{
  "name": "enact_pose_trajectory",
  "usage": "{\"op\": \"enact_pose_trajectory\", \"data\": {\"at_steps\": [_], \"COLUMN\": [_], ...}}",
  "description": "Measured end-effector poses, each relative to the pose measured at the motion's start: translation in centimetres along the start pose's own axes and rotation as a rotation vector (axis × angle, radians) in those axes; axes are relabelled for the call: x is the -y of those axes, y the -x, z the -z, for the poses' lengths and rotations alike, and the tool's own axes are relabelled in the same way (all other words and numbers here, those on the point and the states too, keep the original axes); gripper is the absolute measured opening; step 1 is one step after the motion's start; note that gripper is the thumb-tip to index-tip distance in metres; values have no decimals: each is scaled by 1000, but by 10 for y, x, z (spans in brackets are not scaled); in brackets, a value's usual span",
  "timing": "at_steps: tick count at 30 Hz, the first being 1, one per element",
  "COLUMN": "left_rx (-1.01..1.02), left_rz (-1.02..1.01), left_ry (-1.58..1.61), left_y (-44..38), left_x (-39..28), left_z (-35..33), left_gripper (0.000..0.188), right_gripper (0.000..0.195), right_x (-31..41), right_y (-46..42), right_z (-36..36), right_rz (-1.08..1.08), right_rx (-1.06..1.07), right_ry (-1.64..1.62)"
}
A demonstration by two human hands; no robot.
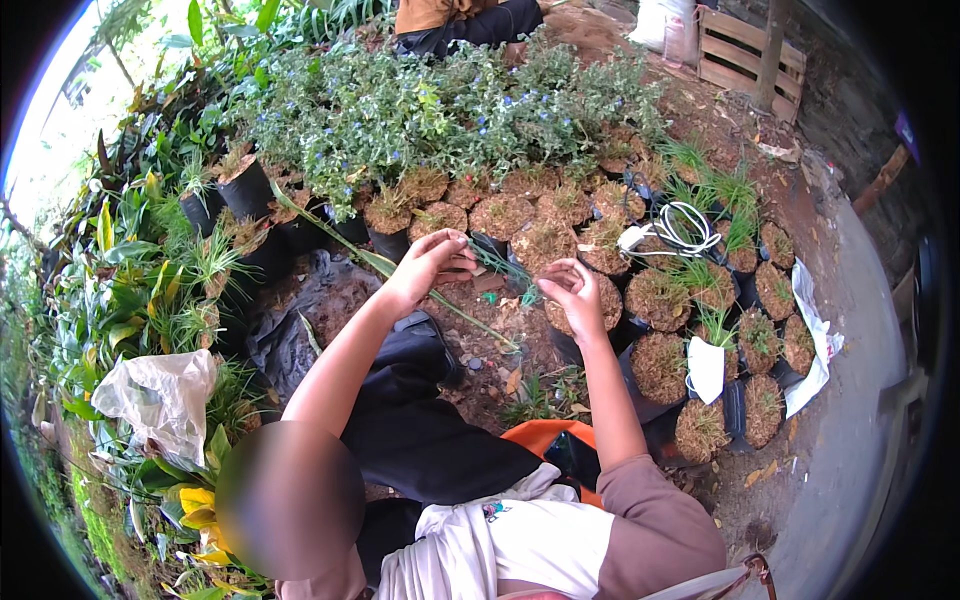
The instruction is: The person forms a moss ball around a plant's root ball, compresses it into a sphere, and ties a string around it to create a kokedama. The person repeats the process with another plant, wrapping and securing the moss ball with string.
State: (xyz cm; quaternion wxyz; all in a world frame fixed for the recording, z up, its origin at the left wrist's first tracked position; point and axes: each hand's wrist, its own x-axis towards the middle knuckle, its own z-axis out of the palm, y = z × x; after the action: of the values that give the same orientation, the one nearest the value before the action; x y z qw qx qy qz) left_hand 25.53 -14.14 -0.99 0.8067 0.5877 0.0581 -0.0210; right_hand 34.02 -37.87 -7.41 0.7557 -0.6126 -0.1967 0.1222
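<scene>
A loose tangle of green plastic string [501, 264] stretches between my hands, above the soil. My left hand [433, 264] pinches its left end with the fingertips. At the other end, the thumb and fingers of my right hand [574, 291] are closed around the strands. Below the string lies bare soil [480, 319] with dry leaves and small scraps. A long green leaf stalk [367, 259] runs diagonally behind my left hand and forearm. Just under my right hand stands a black-bagged plant pot [592, 304] topped with dry, brown grassy growth.
Several similar pots [660, 367] crowd the right, with a coiled white cable [682, 232] and white face mask [706, 369] on them. Blue-flowered plants [450, 112] fill the back, before a seated person [469, 22]. Clear plastic [161, 397] lies left; concrete [862, 360] borders the right.
</scene>
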Motion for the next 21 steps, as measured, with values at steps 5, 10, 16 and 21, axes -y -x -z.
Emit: {"op": "enact_pose_trajectory", "data": {"at_steps": [5,10,16,21], "left_rx": [-72,-213,-167,-85], "left_rz": [-69,-156,-121,-141], "left_ry": [293,334,195,-30], "left_y": [-2,-3,-1,5], "left_x": [5,4,5,11], "left_z": [22,19,7,5], "left_gripper": [15,14,17,16], "right_gripper": [16,33,54,36], "right_x": [-15,-24,-23,-3], "right_y": [-1,-2,-7,-11], "right_z": [-2,-11,-31,-66], "right_rz": [-130,-112,91,242], "right_rx": [-59,-188,15,196], "right_ry": [-232,-107,192,251]}}
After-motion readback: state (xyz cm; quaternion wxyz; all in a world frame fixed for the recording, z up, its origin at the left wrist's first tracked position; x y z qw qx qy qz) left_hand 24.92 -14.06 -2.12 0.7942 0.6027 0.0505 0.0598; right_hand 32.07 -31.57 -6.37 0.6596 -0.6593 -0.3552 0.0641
